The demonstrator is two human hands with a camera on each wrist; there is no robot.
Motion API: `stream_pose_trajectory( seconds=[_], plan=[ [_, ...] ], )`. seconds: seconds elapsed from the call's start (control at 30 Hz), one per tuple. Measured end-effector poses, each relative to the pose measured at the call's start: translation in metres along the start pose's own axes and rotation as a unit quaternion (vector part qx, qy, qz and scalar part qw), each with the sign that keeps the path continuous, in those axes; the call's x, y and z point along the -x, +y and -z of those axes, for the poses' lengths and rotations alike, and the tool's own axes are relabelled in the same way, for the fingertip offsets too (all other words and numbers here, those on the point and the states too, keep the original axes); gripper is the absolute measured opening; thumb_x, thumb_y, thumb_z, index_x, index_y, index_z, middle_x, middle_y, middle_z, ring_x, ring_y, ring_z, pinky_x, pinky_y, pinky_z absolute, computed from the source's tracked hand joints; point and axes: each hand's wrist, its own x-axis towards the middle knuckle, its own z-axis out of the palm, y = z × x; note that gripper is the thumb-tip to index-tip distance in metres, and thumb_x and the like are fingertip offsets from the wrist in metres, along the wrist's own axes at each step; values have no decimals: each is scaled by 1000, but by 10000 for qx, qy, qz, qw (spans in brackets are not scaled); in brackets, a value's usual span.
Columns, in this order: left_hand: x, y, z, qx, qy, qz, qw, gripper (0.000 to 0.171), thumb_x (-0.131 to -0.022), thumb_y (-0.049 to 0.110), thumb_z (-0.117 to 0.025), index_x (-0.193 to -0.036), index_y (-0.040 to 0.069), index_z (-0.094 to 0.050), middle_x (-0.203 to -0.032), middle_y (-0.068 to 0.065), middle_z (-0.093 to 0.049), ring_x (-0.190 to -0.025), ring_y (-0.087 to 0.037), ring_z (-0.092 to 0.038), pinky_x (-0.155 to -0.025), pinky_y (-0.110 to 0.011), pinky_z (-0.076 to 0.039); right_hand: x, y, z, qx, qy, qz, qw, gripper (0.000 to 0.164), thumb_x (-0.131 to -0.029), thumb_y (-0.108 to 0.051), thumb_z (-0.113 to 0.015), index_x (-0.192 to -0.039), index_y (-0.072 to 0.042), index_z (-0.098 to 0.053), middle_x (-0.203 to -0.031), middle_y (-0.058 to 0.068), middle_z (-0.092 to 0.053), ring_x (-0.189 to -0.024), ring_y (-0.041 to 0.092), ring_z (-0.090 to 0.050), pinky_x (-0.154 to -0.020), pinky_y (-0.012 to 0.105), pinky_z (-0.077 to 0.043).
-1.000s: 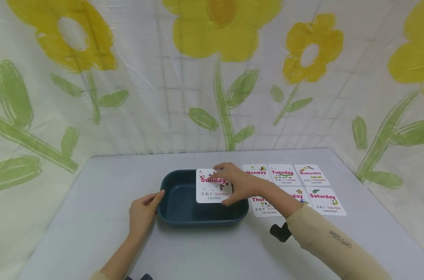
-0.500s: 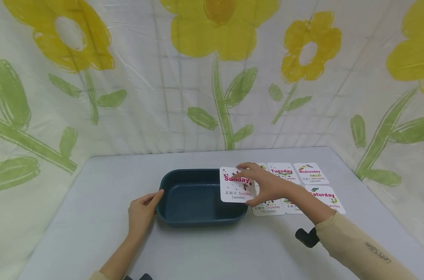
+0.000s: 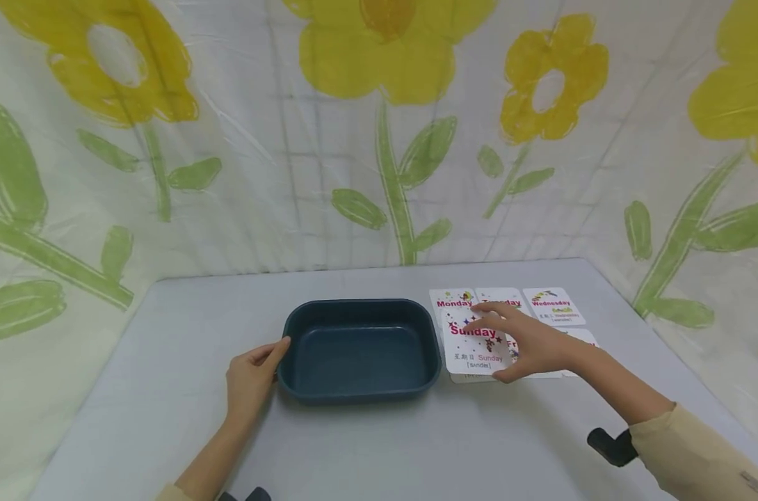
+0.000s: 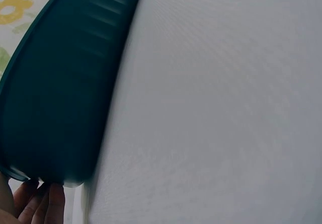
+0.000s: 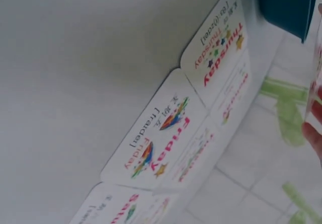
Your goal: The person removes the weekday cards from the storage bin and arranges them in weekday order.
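My right hand (image 3: 529,344) holds the Sunday card (image 3: 477,351) by its edges, raised over the laid-out cards in the head view. Behind it the Thursday card (image 5: 216,45) is mostly covered; the Monday card (image 3: 452,298) shows its upper part. At the left end of the dark teal basin (image 3: 360,398), my left hand (image 3: 252,379) grips the rim, thumb on top. The left wrist view shows the fingers (image 4: 56,204) under that end of the basin. Nothing lies inside the basin.
Beside the basin on the right, cards lie in two rows, among them the Wednesday card (image 3: 554,307) and the Friday card (image 5: 156,133). They rest on a white table (image 3: 366,452). A flower-printed curtain (image 3: 260,174) hangs along the back edge.
My right hand has carried the Sunday card rightward, from over the basin to over the card rows. The left hand and the basin have stayed in place.
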Motion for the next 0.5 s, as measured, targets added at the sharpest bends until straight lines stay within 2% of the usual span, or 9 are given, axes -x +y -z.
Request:
stream_pose_trajectory(
  seconds=[0.13, 0.3, 0.5],
  plan=[
    [0, 0, -1, -3, 17, -3, 10000, 54, -81, 54, -62, -99, 5, -71, -95, -13, -70, -67, -2, -64, -58, -15, -51, 11, 0, -3, 60, -15, 70, 10000, 73, -62, -25, -82, -127, -33, -50, -143, 1, -33, -128, 26, -33, -87, 41, -46],
    [1, 2, -1, 16, -5, 9, 10000, 53, -82, 52, -62, -99, 4, -71, -96, -14, -70, -69, -5, -65, -57, -15, -51, 26, 3, -19, 143, -197, 9, 9997, 74, -61, -26, -84, -126, -37, -49, -142, 0, -35, -125, 24, -36, -85, 36, -49],
    [1, 3, 0, 39, 18, 51, 10000, 53, -82, 53, -62, -99, 4, -71, -95, -14, -70, -67, -4, -65, -57, -15, -51, 40, 5, -40, 113, -581, -95, 9982, 73, -62, -30, -83, -126, -42, -50, -142, -3, -36, -126, 22, -37, -90, 40, -47]
  ],
)
